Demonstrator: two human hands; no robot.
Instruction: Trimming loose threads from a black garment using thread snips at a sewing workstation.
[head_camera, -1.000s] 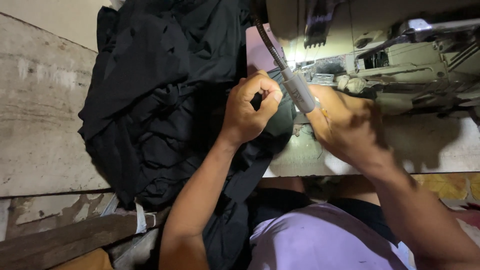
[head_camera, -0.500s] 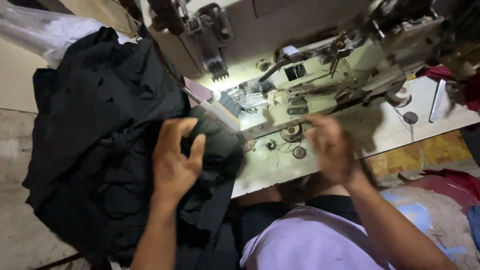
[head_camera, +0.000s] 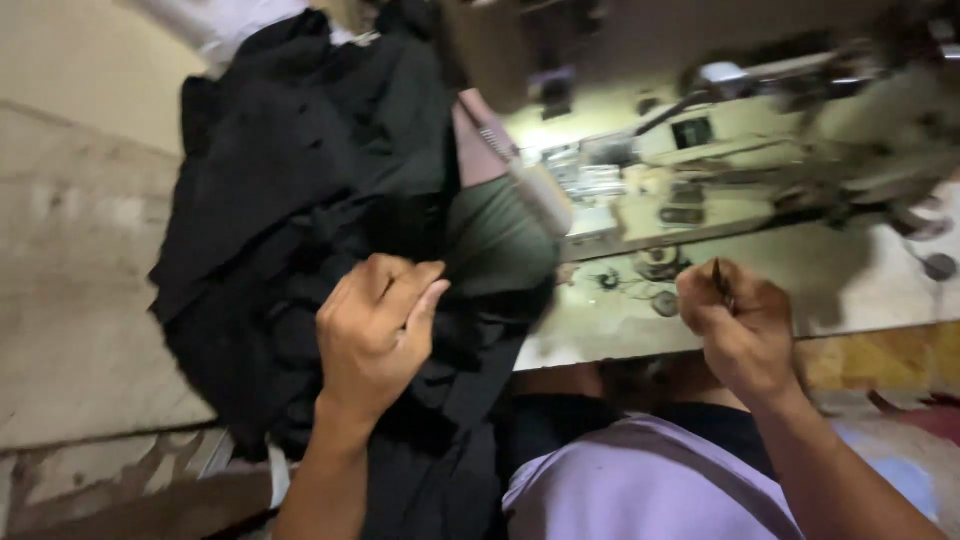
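Observation:
A big heap of black cloth (head_camera: 290, 230) lies on the left of the work table and hangs down over its front edge. My left hand (head_camera: 375, 325) rests on top of it, fingers curled and gripping a fold. A dark green piece (head_camera: 495, 240) shows at the cloth's right edge, beside the sewing machine (head_camera: 700, 150). My right hand (head_camera: 740, 325) is closed near the table's front edge, with a small dark thin tool sticking up between its fingers. What kind of tool it is stays unclear through the blur.
The pale table top (head_camera: 860, 270) carries small round metal parts (head_camera: 660, 270) in front of the machine. A worn wooden surface (head_camera: 80, 300) lies to the left. My lilac shirt (head_camera: 640, 480) fills the bottom middle. Reddish cloth (head_camera: 920, 415) lies low on the right.
The view has swung. My left hand went from holding the cloth up near the machine to pressing down on the heap. My right hand drew back from the machine to the table's front edge.

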